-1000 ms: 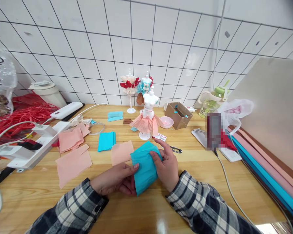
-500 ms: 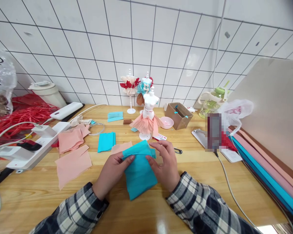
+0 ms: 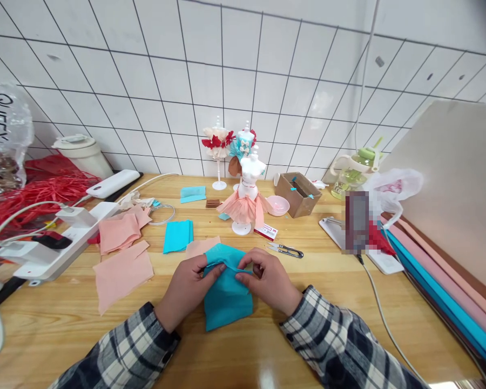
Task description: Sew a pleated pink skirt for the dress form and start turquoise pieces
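Both hands hold one piece of turquoise crepe paper (image 3: 229, 305) over the front of the wooden table. My left hand (image 3: 190, 286) grips its left edge, thumb on top and fingers hidden behind. With thumb and forefinger, my right hand (image 3: 269, 281) pinches a fold near the sheet's upper right. Just beyond the hands stands a small white mannequin (image 3: 251, 173) in a peach paper skirt (image 3: 245, 208). Thread snips (image 3: 287, 249) lie beyond my right hand, next to a small red-and-white box (image 3: 266, 232). Past my left hand is another folded turquoise piece (image 3: 178, 236).
Peach paper pieces (image 3: 123, 275) lie at the left near a white power strip (image 3: 71, 237) and red shredded paper (image 3: 44, 189). Two dressed mannequins (image 3: 217, 151), a pink bowl (image 3: 278, 205) and a cardboard box (image 3: 297, 194) stand at the back. A cable (image 3: 383, 308) crosses the right side.
My right hand has moved left and down, its fingers now closing on the turquoise crepe paper and bending the upper part. The snips have come into fuller view.
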The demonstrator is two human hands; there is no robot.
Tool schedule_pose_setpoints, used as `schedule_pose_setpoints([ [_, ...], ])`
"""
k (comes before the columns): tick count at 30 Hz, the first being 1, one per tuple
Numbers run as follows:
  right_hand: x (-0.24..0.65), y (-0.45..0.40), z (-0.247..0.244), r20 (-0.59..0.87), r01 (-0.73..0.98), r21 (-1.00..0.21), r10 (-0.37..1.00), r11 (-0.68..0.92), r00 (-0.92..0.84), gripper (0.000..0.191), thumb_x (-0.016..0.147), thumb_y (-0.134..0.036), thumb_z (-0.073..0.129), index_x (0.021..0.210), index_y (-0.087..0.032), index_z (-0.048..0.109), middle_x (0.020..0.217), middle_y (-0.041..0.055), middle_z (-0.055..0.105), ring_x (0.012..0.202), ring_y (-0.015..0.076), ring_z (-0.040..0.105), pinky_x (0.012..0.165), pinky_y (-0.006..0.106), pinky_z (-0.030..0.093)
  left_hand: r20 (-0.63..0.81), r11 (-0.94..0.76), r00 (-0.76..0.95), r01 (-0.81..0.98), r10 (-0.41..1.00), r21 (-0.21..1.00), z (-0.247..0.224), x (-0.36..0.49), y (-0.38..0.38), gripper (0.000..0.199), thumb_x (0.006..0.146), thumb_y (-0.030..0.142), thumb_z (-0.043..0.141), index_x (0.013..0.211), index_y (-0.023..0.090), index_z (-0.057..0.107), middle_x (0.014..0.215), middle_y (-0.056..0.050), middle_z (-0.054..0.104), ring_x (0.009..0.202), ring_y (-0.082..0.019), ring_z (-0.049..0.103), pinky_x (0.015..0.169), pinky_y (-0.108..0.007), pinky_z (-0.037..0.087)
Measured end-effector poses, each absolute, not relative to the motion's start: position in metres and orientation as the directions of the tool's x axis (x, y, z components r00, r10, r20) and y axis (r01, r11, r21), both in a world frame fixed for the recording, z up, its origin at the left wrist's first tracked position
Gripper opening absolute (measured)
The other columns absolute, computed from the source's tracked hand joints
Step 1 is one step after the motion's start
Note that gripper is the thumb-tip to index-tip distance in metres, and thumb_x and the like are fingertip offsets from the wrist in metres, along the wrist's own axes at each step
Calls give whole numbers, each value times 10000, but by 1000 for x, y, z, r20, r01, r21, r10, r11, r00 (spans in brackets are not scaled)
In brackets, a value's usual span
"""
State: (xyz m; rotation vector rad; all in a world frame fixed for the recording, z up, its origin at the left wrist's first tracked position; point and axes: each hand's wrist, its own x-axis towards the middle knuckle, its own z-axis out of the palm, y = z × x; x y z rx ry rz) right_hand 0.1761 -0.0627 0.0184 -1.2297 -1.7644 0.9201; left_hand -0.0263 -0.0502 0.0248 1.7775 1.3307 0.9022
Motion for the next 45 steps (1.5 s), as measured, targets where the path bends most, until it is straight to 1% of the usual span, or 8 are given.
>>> schedule_pose_setpoints([
  [4, 178, -58, 15, -25, 193, -981, 984, 9, -175, 229, 727, -377, 713, 799, -173, 638, 538, -66, 393, 481, 77, 316, 449, 215, 260, 117, -195, 194, 455, 974, 869, 24, -26, -51, 211, 758, 407, 661, 746, 201, 703, 669, -1, 681, 605, -185, 581, 541, -262, 436],
  [6, 180, -55, 14, -76, 87, -994, 991, -67, -111, 285, 741, -439, 695, 830, -173, 641, 575, -45, 461, 502, 84, 370, 462, 218, 296, 87, -158, 189, 404, 978, 901, 24, -26, -52, 211, 745, 410, 681, 749, 199, 690, 674, -2, 676, 607, -183, 578, 534, -259, 439],
  [9, 180, -55, 16, -67, -127, -989, 993, -80, -97, 417, 776, -515, 650, 1060, -211, 621, 990, 50, 634, 806, 152, 576, 678, 273, 462, -11, -20, 156, 197, 988, 980, 24, -25, -50, 241, 729, 406, 715, 839, 197, 669, 747, -11, 695, 650, -189, 611, 574, -269, 487],
  [12, 175, -61, 16, -97, -280, -939, 937, -198, -337, 558, 808, -576, 592, 1248, -238, 533, 1224, 85, 590, 1102, 230, 554, 926, 392, 437, -102, 108, 57, -123, 993, 987, 25, -25, -45, 289, 758, 393, 706, 960, 206, 620, 828, -15, 711, 685, -190, 648, 632, -295, 528],
  [17, 166, -67, 13, -91, -220, -957, 918, -187, -385, 663, 678, -448, 780, 1256, -249, 525, 1298, 84, 552, 1201, 259, 498, 981, 414, 412, -162, 145, -13, -376, 987, 915, 28, -23, -41, 302, 772, 332, 712, 1024, 226, 584, 939, -15, 724, 738, -186, 684, 669, -300, 554],
  [22, 165, -64, 9, -119, -288, -910, 853, -299, -509, 595, 690, -424, 774, 1207, -218, 564, 1086, 58, 663, 1010, 219, 614, 949, 410, 445, -157, 142, -15, -352, 987, 925, 33, -19, -44, 336, 752, 358, 729, 1025, 221, 587, 952, -14, 728, 726, -183, 691, 661, -297, 563],
  [30, 168, -62, -5, -232, 30, -966, 814, -255, -532, 432, 705, -571, 689, 832, -158, 684, 814, 23, 692, 755, 175, 614, 777, 354, 505, -151, 101, -117, -354, 982, 930, 27, -32, -34, 361, 729, 344, 751, 1022, 195, 604, 882, -13, 719, 726, -171, 672, 678, -291, 552],
  [45, 171, -58, -1, -151, -23, -984, 886, -179, -438, 537, 585, -381, 815, 1045, -181, 623, 979, 34, 689, 871, 202, 645, 793, 358, 516, -179, 117, -120, -402, 977, 908, 27, -40, -27, 255, 698, 356, 769, 830, 183, 635, 660, 58, 648, 501, -81, 549, 460, -172, 454],
])
